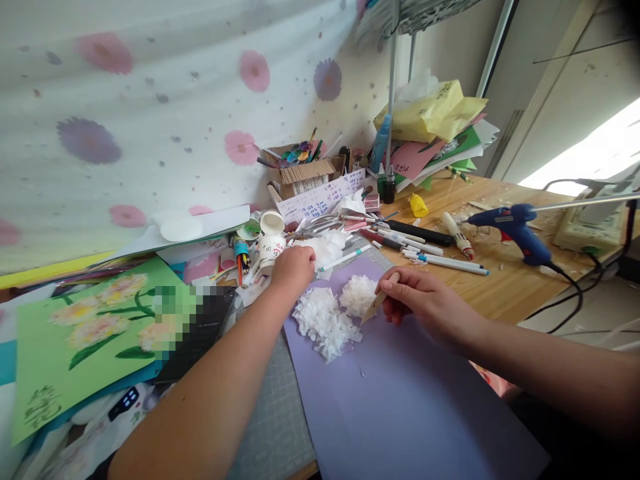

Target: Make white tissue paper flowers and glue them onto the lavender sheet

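In my right hand (405, 297) is a flat wooden craft stick (374, 308), pinched between thumb and fingers with its lower end tilted down toward the paper. That end is beside a ruffled white tissue flower (359, 295). A larger cluster of white tissue ruffles (325, 320) lies to the left on a purple sheet of paper (400, 393). My left hand (295, 265) reaches beyond the sheet with its fingers curled, beside crumpled white tissue (330, 245) and a paper cup (271, 248). Whatever its fingertips grip is hidden.
A blue hot glue gun (515, 227) rests at the right, its cord running down. Several markers (445, 262) lie behind the sheet. A cardboard box (305, 175) stands at the back. Left is a green flower picture (100, 333); a grey cutting mat (275, 407) lies under the sheet.
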A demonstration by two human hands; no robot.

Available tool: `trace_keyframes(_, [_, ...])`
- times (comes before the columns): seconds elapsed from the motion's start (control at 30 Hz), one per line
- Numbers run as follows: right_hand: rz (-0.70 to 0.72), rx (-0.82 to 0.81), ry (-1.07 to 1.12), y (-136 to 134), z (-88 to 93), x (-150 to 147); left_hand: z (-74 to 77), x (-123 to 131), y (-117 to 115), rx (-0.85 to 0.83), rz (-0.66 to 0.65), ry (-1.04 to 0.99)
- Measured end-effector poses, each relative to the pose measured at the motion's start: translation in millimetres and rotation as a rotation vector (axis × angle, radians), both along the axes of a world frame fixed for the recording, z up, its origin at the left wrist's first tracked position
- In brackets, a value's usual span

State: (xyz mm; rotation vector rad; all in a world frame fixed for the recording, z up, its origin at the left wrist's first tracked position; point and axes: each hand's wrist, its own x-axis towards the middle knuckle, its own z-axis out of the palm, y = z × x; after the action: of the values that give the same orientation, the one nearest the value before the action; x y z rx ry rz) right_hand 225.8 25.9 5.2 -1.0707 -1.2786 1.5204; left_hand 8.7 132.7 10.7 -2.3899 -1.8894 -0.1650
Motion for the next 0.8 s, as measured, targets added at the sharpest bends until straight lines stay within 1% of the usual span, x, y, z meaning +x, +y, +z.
trace_keyframes(0.17, [0.015,0.018,-0.006,0.9,-0.9,1.2,8.6,-2.0,-20.7,0.121,-0.005,-0.145])
trace_keyframes(0.3, [0.023,0.027,-0.018,1.4,-2.4,1.1,8.9,-4.7,-36.4,0.202,-0.053,-0.301])
trace_keyframes(0.53, [0.05,0.006,-0.013,1.0,-3.3,0.3,-0.3,-9.9,-47.6,0.184,-0.124,-0.514])
trace_keyframes(0.67, [0.056,0.0,-0.025,1.7,-5.0,0.0,-1.4,-8.1,-51.2,0.178,-0.126,-0.58])
trace_keyframes(0.8, [0.06,0.001,-0.033,2.3,-5.6,-0.8,-2.2,-5.8,-52.2,0.169,-0.13,-0.599])
